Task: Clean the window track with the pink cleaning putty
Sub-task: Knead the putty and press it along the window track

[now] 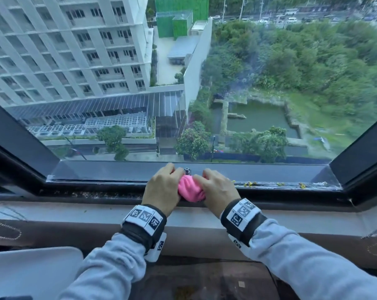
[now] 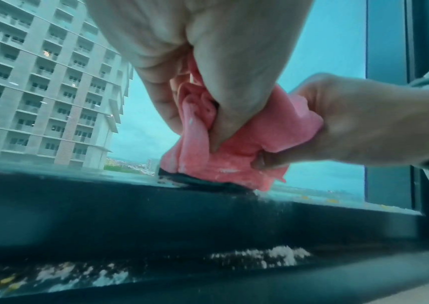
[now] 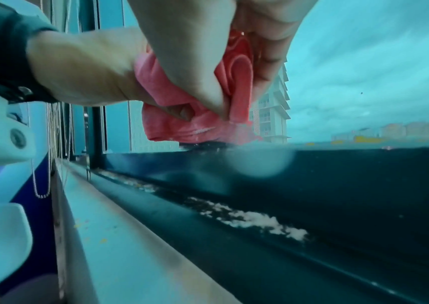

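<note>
A folded lump of pink cleaning putty (image 1: 190, 189) sits on the dark window track (image 1: 280, 185) at its middle. My left hand (image 1: 163, 187) grips the putty's left side with curled fingers. My right hand (image 1: 215, 188) grips its right side. In the left wrist view the pink putty (image 2: 236, 148) touches the top of the dark rail (image 2: 130, 205), with the left thumb and fingers pinching its folds. The right wrist view shows the putty (image 3: 195, 123) the same way, its underside against the rail edge (image 3: 338, 164).
Yellow and white debris (image 1: 276, 184) lies along the track to the right of the hands. White crumbs (image 2: 273, 255) sit in the nearer groove. A small metal latch (image 1: 187, 170) stands just behind the putty. Dark window frames (image 1: 360, 152) close both ends; a pale sill (image 1: 75, 215) runs below.
</note>
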